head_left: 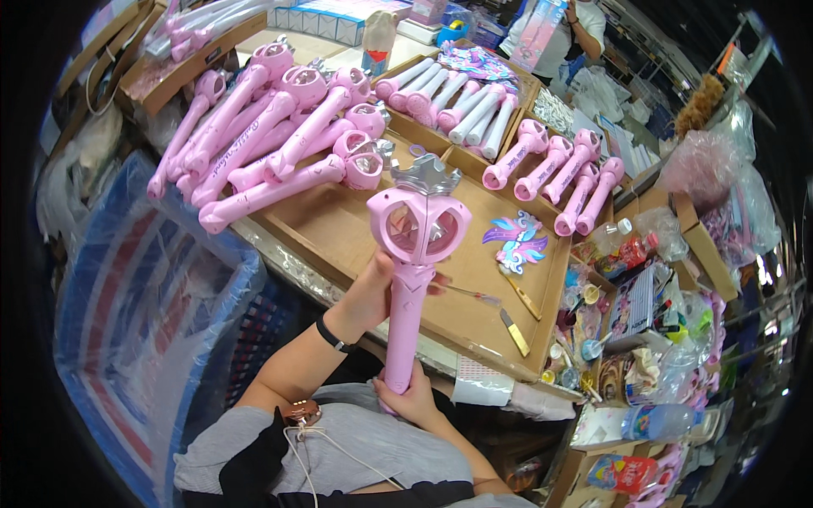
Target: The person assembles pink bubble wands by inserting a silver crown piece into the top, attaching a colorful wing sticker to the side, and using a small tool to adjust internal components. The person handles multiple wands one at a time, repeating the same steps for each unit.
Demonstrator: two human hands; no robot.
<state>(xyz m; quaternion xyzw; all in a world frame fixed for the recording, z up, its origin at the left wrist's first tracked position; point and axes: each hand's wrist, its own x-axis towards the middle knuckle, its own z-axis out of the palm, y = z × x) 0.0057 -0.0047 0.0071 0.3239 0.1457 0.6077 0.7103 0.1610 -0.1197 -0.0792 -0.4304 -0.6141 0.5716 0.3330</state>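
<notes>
Upright in front of me is a pink toy wand with a silver crown on its ring-shaped head. My left hand, with a black band at the wrist, is wrapped round the handle just below the head. Lower down, my right hand grips the handle's bottom end; its fingers are partly hidden. A thin clear-handled brush-like tool shows beside the left fingertips, and I cannot tell whether they touch it. Behind the wand lies a shallow cardboard tray.
Crowned wands are piled at the left. Several crownless pink wands and purple-blue wing pieces lie right, near a yellow cutter. A blue striped bag stands left; bottles and paint pots crowd the right. Another person is across.
</notes>
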